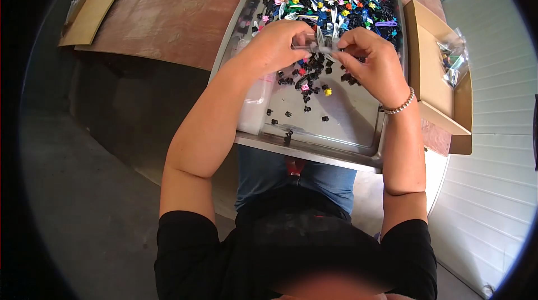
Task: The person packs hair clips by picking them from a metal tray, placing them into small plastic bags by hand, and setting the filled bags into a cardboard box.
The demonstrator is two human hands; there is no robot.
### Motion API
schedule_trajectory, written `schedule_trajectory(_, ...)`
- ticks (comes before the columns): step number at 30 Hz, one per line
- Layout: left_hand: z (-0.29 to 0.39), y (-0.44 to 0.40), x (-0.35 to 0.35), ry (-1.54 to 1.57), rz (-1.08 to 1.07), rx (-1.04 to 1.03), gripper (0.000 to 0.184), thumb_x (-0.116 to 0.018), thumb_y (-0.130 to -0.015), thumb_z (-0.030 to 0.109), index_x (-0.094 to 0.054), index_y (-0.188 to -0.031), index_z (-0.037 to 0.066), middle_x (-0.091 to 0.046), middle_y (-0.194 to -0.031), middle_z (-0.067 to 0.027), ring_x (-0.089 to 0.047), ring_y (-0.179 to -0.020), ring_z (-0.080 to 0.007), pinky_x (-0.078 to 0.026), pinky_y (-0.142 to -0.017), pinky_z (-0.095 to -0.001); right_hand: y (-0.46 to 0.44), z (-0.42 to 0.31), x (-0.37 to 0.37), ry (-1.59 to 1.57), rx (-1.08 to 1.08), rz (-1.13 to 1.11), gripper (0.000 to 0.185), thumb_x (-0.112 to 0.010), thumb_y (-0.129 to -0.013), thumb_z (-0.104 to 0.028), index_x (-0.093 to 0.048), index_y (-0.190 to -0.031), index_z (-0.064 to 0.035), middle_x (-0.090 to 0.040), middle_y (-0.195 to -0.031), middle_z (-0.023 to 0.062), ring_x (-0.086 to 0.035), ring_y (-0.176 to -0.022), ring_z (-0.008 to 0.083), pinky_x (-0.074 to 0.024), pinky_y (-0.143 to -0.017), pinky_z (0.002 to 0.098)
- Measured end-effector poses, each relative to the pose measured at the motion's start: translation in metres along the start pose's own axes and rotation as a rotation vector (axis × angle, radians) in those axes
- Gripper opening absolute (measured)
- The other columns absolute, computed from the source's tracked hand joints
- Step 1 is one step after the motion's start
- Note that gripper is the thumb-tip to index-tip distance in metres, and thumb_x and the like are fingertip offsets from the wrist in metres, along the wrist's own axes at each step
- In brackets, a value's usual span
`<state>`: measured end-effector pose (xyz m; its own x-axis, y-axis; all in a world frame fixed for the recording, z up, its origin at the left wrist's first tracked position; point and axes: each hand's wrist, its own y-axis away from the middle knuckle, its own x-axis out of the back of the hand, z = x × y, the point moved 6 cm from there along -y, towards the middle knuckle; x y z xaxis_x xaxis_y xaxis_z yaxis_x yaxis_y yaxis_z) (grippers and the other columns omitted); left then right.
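Note:
Above the metal tray (316,154), my left hand (280,45) is closed on a clear plastic bag (305,42), its thumb and fingers pinching one side. Opposite it, my right hand (372,61) has thumb and fingers pinched at the bag's other edge; the bag is blurred there, and its contents are hard to make out. Behind and below both hands lies a heap of small hair clips (330,5), mostly black small claw clips mixed with coloured and white snap clips. Several black claw clips (288,114) are scattered nearer to me, with a yellow one (328,92) among them.
A stack of clear plastic bags (255,109) lies along the tray's left side. To the right stands an open cardboard box (431,70) holding a filled clear bag (453,61). The wooden table (174,14) extends left, and a white ribbed wall (499,132) is at far right.

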<state>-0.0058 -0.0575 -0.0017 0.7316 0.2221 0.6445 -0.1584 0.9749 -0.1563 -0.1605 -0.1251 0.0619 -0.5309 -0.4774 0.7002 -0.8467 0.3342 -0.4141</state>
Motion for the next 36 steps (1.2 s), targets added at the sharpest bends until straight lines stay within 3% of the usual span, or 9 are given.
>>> schedule_trajectory(2,-0.006,0.0,0.004,-0.025,0.084,-0.017,0.03,-0.073,-0.075,0.004,-0.062,-0.103,0.005,-0.063,-0.089,-0.0048,-0.06,-0.081,-0.0158,-0.05,-0.071,-0.0308,0.005,0.012,-0.005,0.071,-0.207,-0.214,0.02,-0.074,-0.073,-0.004,-0.063,-0.088,-0.0002,-0.062,-0.081,0.008,-0.062,-0.071,0.0167,-0.0496,-0.066,0.0276)
schedule_trajectory(6,-0.014,-0.002,0.007,0.017,0.104,0.081,0.031,-0.074,-0.075,0.006,-0.062,-0.104,0.005,-0.062,-0.087,-0.0031,-0.057,-0.078,-0.014,-0.048,-0.069,-0.0296,0.024,0.02,-0.043,0.071,-0.072,-0.523,0.028,-0.071,-0.07,0.001,-0.059,-0.095,-0.003,-0.062,-0.087,0.0101,-0.064,-0.073,0.0218,-0.0512,-0.067,0.0322)
schedule_trajectory(7,-0.016,-0.002,0.006,0.034,0.095,0.096,0.032,-0.074,-0.075,0.007,-0.063,-0.104,0.005,-0.062,-0.085,-0.002,-0.055,-0.074,-0.013,-0.047,-0.067,-0.0289,0.025,0.017,-0.049,0.095,-0.069,-0.562,0.03,-0.068,-0.071,0.001,-0.058,-0.099,-0.0044,-0.062,-0.094,0.0116,-0.065,-0.081,0.0276,-0.0514,-0.072,0.0372)
schedule_trajectory(11,-0.011,0.0,0.006,-0.031,0.093,0.055,0.033,-0.076,-0.074,0.009,-0.063,-0.104,0.006,-0.061,-0.083,0.0,-0.05,-0.067,-0.0112,-0.044,-0.062,-0.0281,0.026,0.01,-0.066,0.248,-0.09,-0.578,0.034,-0.067,-0.072,-0.003,-0.057,-0.104,-0.0062,-0.059,-0.103,0.0128,-0.06,-0.094,0.0354,-0.0487,-0.08,0.0428)
schedule_trajectory(18,-0.012,-0.001,0.005,-0.032,0.1,0.017,0.033,-0.076,-0.073,0.011,-0.064,-0.104,0.007,-0.061,-0.079,0.0006,-0.049,-0.064,-0.0116,-0.042,-0.059,-0.0283,0.028,0.01,-0.082,0.189,-0.041,-0.621,0.038,-0.067,-0.076,-0.009,-0.059,-0.114,-0.0111,-0.058,-0.105,0.0117,-0.062,-0.091,0.0331,-0.051,-0.077,0.0432)
schedule_trajectory(26,-0.011,0.0,0.005,-0.028,0.078,0.037,0.032,-0.075,-0.073,0.011,-0.064,-0.102,0.007,-0.062,-0.077,-0.0011,-0.052,-0.064,-0.0129,-0.043,-0.059,-0.0289,0.028,0.008,-0.087,0.151,0.007,-0.595,0.023,-0.065,-0.077,-0.009,-0.063,-0.1,-0.0085,-0.058,-0.102,0.0118,-0.062,-0.089,0.0329,-0.0509,-0.076,0.0425)
schedule_trajectory(29,-0.01,0.0,0.005,-0.033,0.072,0.03,0.032,-0.075,-0.072,0.011,-0.064,-0.102,0.007,-0.061,-0.077,-0.0016,-0.053,-0.064,-0.0133,-0.043,-0.059,-0.0292,0.028,0.008,-0.086,0.132,-0.064,-0.591,0.024,-0.065,-0.074,-0.001,-0.063,-0.098,-0.0054,-0.058,-0.097,0.012,-0.06,-0.09,0.033,-0.0495,-0.077,0.04)
schedule_trajectory(33,-0.012,0.0,0.003,-0.019,0.072,0.027,0.033,-0.075,-0.072,0.011,-0.064,-0.103,0.007,-0.062,-0.077,-0.0023,-0.053,-0.065,-0.0139,-0.043,-0.059,-0.0296,0.027,0.018,-0.086,0.134,-0.054,-0.587,0.024,-0.066,-0.072,-0.001,-0.063,-0.096,-0.0054,-0.059,-0.095,0.0128,-0.061,-0.086,0.0331,-0.0498,-0.075,0.0394)
schedule_trajectory(36,-0.01,0.0,0.004,-0.034,0.08,0.018,0.035,-0.076,-0.071,0.011,-0.064,-0.103,0.006,-0.063,-0.078,-0.0034,-0.055,-0.067,-0.0156,-0.044,-0.061,-0.0305,0.023,0.018,-0.075,0.055,-0.019,-0.545,0.022,-0.068,-0.072,-0.001,-0.063,-0.093,-0.0047,-0.06,-0.092,0.0122,-0.062,-0.079,0.0283,-0.0508,-0.071,0.0357)
